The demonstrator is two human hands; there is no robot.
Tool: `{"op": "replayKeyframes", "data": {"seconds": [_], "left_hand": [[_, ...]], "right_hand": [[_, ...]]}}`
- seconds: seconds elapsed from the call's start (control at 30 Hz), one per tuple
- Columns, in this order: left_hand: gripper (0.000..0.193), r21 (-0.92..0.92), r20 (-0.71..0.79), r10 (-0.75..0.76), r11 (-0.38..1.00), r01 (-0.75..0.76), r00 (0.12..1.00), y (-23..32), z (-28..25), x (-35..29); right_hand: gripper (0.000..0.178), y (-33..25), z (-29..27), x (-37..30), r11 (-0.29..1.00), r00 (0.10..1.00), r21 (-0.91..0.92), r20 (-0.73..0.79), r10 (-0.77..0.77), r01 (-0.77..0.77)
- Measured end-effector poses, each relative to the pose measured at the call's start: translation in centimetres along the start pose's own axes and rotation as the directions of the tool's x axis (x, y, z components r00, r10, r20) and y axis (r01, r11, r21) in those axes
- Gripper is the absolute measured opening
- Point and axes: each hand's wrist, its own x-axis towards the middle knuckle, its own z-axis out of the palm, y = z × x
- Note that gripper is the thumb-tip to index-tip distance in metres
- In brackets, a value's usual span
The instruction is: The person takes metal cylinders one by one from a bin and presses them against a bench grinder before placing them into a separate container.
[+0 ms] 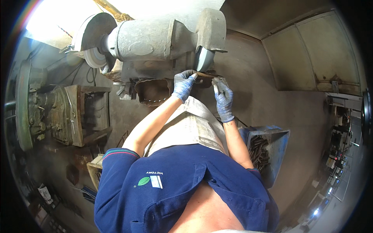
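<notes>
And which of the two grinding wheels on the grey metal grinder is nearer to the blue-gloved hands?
The bluish-grey right wheel, just beyond the thin brown bar; the whitish left wheel is farther.

Slim brown bar [207,75] – held crosswise between left hand [184,83] and right hand [223,97] – near grinding wheel [204,60].

L hand [184,84] & R hand [223,98] hold brown bar [206,75] nr grinder whl [204,59].

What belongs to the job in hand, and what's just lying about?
Job:
- thin brown bar, held by blue-gloved left hand and right hand
- grey metal twin-wheel grinder
- perhaps blue rectangular bin of brown rods

Apparently uninvolved:
- worn green metal machine
- large beige panels
</notes>
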Motion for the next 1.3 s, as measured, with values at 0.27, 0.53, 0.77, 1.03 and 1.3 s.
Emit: {"op": "replayKeyframes", "data": {"seconds": [0.27,0.53,0.77,1.03,1.3], "left_hand": [[0.008,0.009,-0.097,-0.017,1.0,0.018,0.995,0.8,-1.9,0.3],[0.007,0.087,-0.109,-0.027,0.996,0.036,0.994,1.1,-2.8,0.8],[0.008,0.073,-0.06,-0.036,0.997,0.04,0.998,0.2,-0.2,1.1],[0.011,0.264,-0.151,-0.034,0.962,0.073,0.988,2.3,-2.5,0.8],[0.01,0.175,-0.134,0.028,0.984,-0.004,0.991,1.2,-4.9,1.4]], "right_hand": [[0.022,-0.4,2.7,0.2,0.968,0.992,0.219,0.033,0.119,-0.123],[0.016,1.6,3.6,0.3,0.971,0.996,0.222,0.051,0.076,-0.085],[0.015,2.1,1.1,0.3,0.98,0.993,0.157,0.025,0.118,-0.121],[0.015,1.3,4.4,0.7,0.954,0.986,0.249,0.033,0.161,-0.164],[0.017,2.2,6.0,0.5,0.91,0.982,0.368,0.056,0.181,-0.189]]}}
